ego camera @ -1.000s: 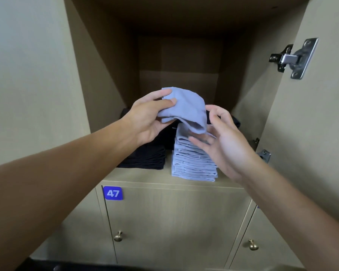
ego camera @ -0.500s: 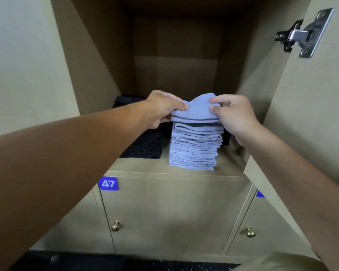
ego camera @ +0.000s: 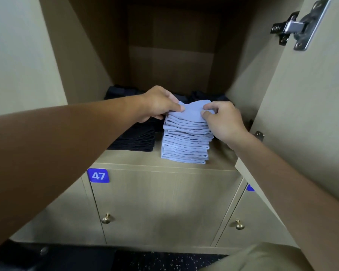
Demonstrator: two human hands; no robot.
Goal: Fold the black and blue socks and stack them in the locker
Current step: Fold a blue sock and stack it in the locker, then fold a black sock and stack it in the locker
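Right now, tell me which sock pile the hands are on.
The blue stack, the taller pile on the right of the shelf. The left hand and right hand pinch its top sock; the black stack beside it is untouched.

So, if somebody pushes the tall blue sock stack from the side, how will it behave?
The blue sock stack is tall, narrow and slightly uneven, so it probably leans or topples. Its soft layers likely slide apart. The black sock stack beside it is lower, probably steadier.
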